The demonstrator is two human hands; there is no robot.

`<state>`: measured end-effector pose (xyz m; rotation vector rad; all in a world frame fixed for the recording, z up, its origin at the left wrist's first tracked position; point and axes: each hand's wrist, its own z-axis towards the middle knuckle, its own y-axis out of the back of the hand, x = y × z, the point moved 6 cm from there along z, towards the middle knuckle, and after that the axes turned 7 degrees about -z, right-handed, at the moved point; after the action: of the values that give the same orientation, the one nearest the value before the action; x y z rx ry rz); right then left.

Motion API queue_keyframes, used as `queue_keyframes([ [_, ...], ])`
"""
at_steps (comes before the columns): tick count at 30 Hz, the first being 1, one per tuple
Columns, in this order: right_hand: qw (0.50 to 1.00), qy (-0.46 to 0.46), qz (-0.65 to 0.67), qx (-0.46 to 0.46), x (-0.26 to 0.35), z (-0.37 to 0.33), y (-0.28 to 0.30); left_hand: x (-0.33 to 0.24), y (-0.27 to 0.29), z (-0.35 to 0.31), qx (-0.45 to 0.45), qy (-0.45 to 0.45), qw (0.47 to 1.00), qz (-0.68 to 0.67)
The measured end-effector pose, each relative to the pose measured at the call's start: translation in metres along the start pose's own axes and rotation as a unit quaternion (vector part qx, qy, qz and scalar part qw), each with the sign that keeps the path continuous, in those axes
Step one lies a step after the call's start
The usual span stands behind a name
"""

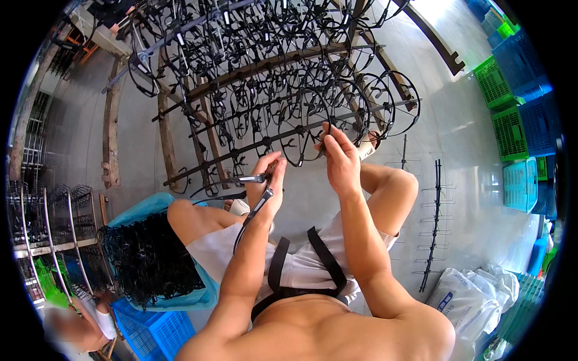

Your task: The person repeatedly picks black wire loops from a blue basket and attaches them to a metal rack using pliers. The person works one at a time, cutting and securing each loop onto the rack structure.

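My left hand (272, 183) is closed around a couple of thin black curved bands (259, 204) with grey, shiny end pieces; their tails stick out to the left and down along my forearm. To its right, my right hand (342, 159) pinches a thin black hoop (330, 114) at the near edge of a rack. Its fingertips partly hide the spot where they grip. The rack's lowest black bar (265, 142) runs just beyond both hands, and many similar black hoops hang from it and the bars behind.
A light-blue crate (208, 289) heaped with black bands (150, 259) stands by my left knee, with a blue crate (153, 328) nearer. A pronged black rod (435, 222) lies on the floor at right. White plastic bags (469, 301) and green crates (509, 132) line the right. Another person (84, 322) sits lower left.
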<state>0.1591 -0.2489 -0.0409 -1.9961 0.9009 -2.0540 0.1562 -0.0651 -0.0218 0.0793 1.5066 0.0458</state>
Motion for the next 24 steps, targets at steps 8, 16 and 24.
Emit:
queue_keyframes([
  [8, 0.801, 0.244, -0.497, 0.227, 0.055, -0.067, -0.084, -0.029, 0.028, -0.030, -0.032, 0.138, 0.873, -0.466],
  [16, 0.884, 0.026, -0.265, 0.384, 0.024, -0.093, -0.098, -0.024, 0.047, -0.033, 0.015, 0.098, 0.930, -0.353],
  [24, 0.998, 0.015, -0.022, 0.062, 0.115, -0.071, -0.044, -0.011, 0.050, -0.030, -0.012, 0.092, 0.983, -0.161],
])
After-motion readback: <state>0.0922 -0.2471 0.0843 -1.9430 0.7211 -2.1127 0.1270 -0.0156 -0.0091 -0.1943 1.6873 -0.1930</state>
